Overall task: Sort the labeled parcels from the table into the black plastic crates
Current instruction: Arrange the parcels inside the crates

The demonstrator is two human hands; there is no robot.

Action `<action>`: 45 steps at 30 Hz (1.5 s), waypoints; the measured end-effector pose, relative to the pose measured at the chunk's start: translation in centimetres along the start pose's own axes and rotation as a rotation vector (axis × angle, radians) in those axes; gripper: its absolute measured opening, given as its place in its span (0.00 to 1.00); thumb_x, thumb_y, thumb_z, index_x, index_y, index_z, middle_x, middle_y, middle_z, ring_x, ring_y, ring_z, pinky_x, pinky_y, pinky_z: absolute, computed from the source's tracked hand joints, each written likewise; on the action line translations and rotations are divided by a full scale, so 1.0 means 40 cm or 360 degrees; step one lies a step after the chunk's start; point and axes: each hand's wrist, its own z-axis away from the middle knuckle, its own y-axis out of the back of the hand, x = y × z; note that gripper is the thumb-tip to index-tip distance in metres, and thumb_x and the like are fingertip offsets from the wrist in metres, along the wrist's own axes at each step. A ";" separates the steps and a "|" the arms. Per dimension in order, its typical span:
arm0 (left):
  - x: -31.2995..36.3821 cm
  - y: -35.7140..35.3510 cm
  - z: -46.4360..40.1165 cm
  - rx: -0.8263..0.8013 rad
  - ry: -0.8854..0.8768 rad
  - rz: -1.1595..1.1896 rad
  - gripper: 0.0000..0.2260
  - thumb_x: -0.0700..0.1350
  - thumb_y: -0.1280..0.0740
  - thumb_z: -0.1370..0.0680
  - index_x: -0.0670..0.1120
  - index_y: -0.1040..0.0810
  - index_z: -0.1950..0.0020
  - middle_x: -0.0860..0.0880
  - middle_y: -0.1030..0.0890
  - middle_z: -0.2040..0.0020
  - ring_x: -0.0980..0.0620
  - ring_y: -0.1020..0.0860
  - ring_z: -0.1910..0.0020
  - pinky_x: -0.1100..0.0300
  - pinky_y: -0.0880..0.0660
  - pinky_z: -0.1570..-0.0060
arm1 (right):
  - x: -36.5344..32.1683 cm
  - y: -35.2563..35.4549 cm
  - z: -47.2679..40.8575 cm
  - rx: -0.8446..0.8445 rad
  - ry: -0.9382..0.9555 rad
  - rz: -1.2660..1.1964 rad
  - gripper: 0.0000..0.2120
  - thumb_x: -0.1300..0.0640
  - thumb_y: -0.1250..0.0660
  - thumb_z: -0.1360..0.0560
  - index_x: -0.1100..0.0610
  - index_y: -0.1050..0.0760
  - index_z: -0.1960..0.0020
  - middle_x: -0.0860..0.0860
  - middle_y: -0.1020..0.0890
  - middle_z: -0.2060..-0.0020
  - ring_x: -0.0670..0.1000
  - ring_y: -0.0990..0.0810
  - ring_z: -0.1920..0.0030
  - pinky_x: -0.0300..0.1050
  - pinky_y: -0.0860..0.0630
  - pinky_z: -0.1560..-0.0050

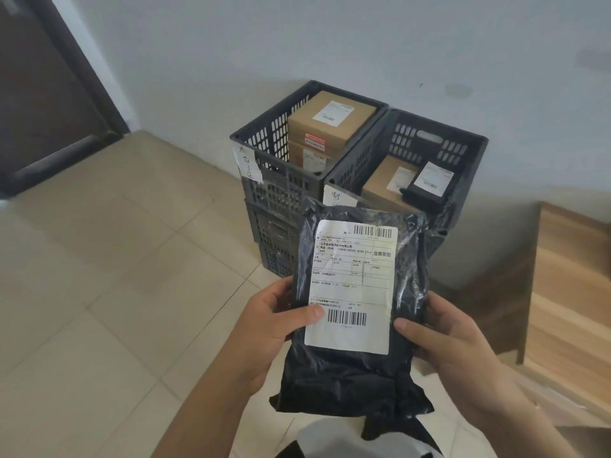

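Note:
I hold a black plastic-wrapped parcel (360, 368) with a white shipping label upright in front of me. My left hand (264, 328) grips its left edge, thumb pressed on the label near the lower barcode. My right hand (443, 338) grips its right edge, thumb on the wrap. Behind it stand two black plastic crates side by side on stacked crates. The left crate (264, 140) holds stacked brown cardboard boxes (330, 119). The right crate (463, 147) holds a brown box (386, 180) and a small black parcel (426, 188).
Handwritten paper tags hang on the crates' front corners. A wooden table (568, 292) stands at the right. Beige floor tiles spread to the left, a dark door (43, 87) is at the far left, and a white wall rises behind the crates.

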 end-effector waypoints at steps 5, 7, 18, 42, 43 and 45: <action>0.003 0.052 -0.050 0.0014 0.0039 0.0068 0.19 0.43 0.24 0.24 0.52 0.21 0.34 0.53 0.13 0.42 0.47 0.15 0.42 0.42 0.19 0.38 | -0.012 -0.038 -0.071 -0.0048 -0.0095 0.0048 0.18 0.69 0.32 0.22 0.47 0.15 0.43 0.54 0.12 0.44 0.58 0.13 0.45 0.52 0.21 0.47; 0.010 0.068 -0.083 0.0043 0.0037 0.0074 0.24 0.47 0.22 0.30 0.51 0.21 0.34 0.53 0.13 0.42 0.46 0.15 0.42 0.41 0.19 0.39 | -0.012 -0.053 -0.121 -0.0067 -0.0141 0.0070 0.19 0.68 0.32 0.21 0.46 0.15 0.44 0.53 0.12 0.44 0.57 0.13 0.44 0.54 0.21 0.45; 0.204 0.207 -0.375 0.0254 -0.0006 0.0018 0.28 0.51 0.22 0.35 0.54 0.20 0.35 0.53 0.13 0.42 0.50 0.14 0.43 0.57 0.16 0.52 | -0.079 -0.165 -0.582 -0.0331 -0.0267 -0.0010 0.14 0.66 0.31 0.19 0.51 0.19 0.38 0.49 0.12 0.44 0.52 0.13 0.43 0.46 0.16 0.48; 0.650 0.406 -1.227 0.0089 0.0099 -0.0827 0.14 0.39 0.22 0.26 0.51 0.17 0.43 0.54 0.11 0.52 0.51 0.12 0.57 0.63 0.20 0.69 | -0.173 -0.096 -1.118 0.0720 -0.0392 -0.0163 0.10 0.57 0.32 0.17 0.51 0.21 0.37 0.52 0.17 0.42 0.52 0.15 0.43 0.48 0.18 0.45; 0.663 0.414 -1.281 0.0029 0.0169 -0.0915 0.14 0.40 0.22 0.27 0.51 0.17 0.44 0.53 0.11 0.54 0.50 0.12 0.59 0.61 0.20 0.69 | -0.172 -0.105 -1.137 0.0781 -0.0397 -0.0150 0.10 0.56 0.32 0.17 0.50 0.21 0.36 0.52 0.17 0.41 0.52 0.16 0.43 0.49 0.18 0.43; 0.672 0.427 -1.375 -0.0118 0.0364 -0.1032 0.13 0.42 0.21 0.27 0.49 0.16 0.44 0.51 0.11 0.54 0.49 0.12 0.59 0.58 0.19 0.65 | -0.171 -0.131 -1.180 0.0893 -0.0429 -0.0110 0.12 0.56 0.31 0.18 0.50 0.22 0.34 0.51 0.18 0.40 0.52 0.17 0.40 0.52 0.19 0.39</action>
